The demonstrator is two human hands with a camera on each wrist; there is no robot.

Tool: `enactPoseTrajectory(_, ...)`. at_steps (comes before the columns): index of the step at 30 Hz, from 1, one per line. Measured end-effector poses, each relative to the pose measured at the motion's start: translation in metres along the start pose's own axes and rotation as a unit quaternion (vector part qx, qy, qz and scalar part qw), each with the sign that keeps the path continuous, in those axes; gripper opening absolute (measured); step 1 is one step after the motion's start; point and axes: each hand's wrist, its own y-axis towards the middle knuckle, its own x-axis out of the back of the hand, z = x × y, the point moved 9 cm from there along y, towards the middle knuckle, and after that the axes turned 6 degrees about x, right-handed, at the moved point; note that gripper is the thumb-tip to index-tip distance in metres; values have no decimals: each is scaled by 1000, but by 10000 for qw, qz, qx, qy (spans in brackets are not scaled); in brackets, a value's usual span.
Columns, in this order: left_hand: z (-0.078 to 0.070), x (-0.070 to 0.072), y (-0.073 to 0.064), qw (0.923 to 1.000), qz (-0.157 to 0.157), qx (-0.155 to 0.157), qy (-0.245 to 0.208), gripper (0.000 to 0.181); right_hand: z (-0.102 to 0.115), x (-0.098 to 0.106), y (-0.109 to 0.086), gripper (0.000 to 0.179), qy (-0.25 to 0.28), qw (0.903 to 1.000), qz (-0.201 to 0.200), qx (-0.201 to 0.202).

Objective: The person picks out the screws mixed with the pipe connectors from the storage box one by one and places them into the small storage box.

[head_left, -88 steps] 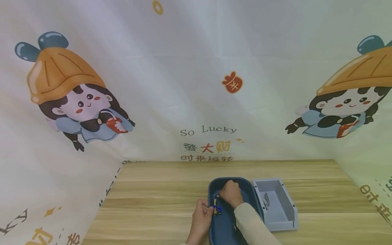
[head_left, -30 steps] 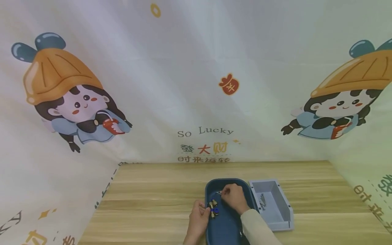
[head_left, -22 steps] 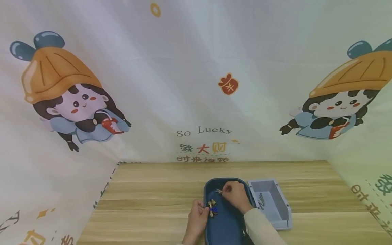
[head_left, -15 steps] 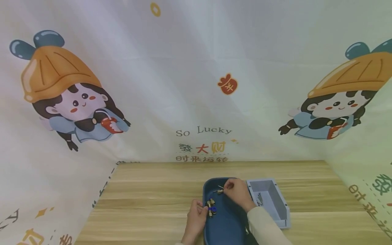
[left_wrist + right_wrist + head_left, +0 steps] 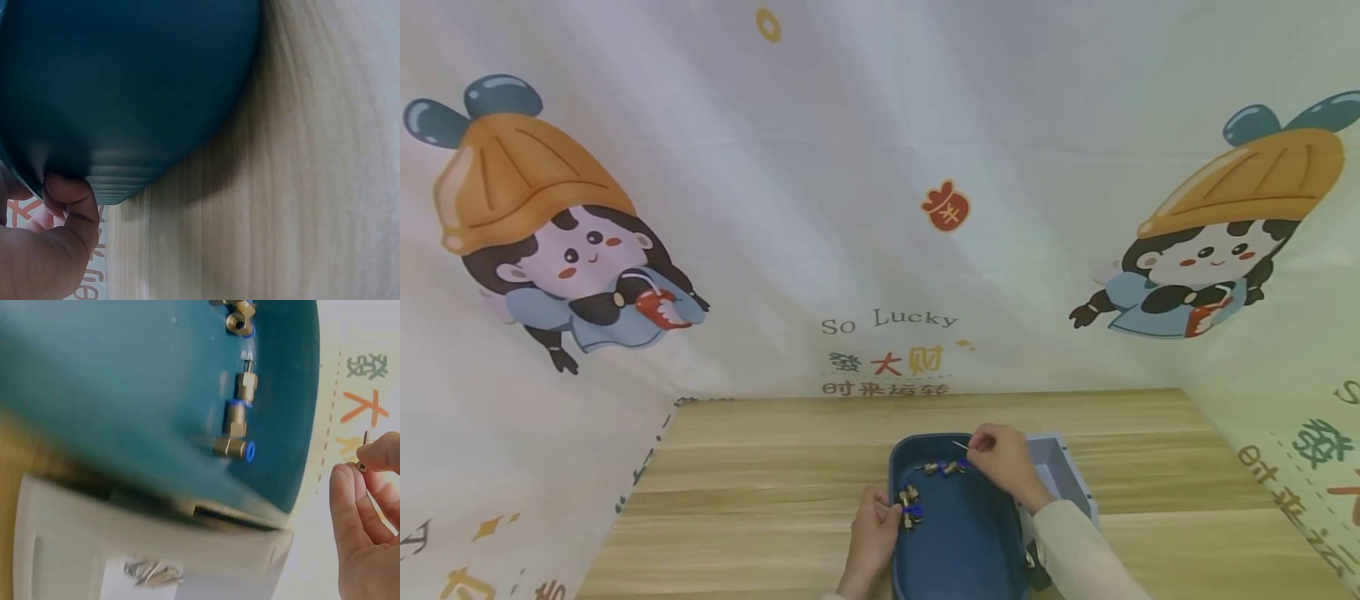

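My right hand (image 5: 1006, 462) pinches a small screw (image 5: 362, 467) between thumb and fingers, above the far right corner of the blue tray (image 5: 962, 542). Its cross-slotted head and part of the threaded shank show in the right wrist view. Below it, a short row of brass fittings with blue collars (image 5: 235, 419) lies in the tray. A thin metal piece (image 5: 248, 365) sits at one end of that row. More brass and blue fittings (image 5: 909, 507) lie by the tray's left wall. There my left hand (image 5: 872, 533) grips the rim, thumb and curled fingers on either side.
A grey open bin (image 5: 1063, 467) stands right of the tray, partly hidden by the right arm. Several screws (image 5: 153, 574) lie in it. Something dark (image 5: 1037, 571) is under the right forearm. A printed cloth (image 5: 760, 208) hangs behind the wooden table (image 5: 760, 475).
My right hand has risen from the tray floor and moved right with the screw, uncovering the fittings at the far end. The left hand keeps its grip on the rim. The head view has shifted slightly.
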Motion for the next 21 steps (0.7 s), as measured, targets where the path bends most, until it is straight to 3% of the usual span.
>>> enactPoseTrajectory(13,0,-1,1,10000,-9,20,59,14,-25,33,-11,4,-203,9993,-54,-323)
enactPoseTrajectory(21,2,-3,3,9999,52,77,42,14,-41,48,-18,4,-252,9986,-303,-341)
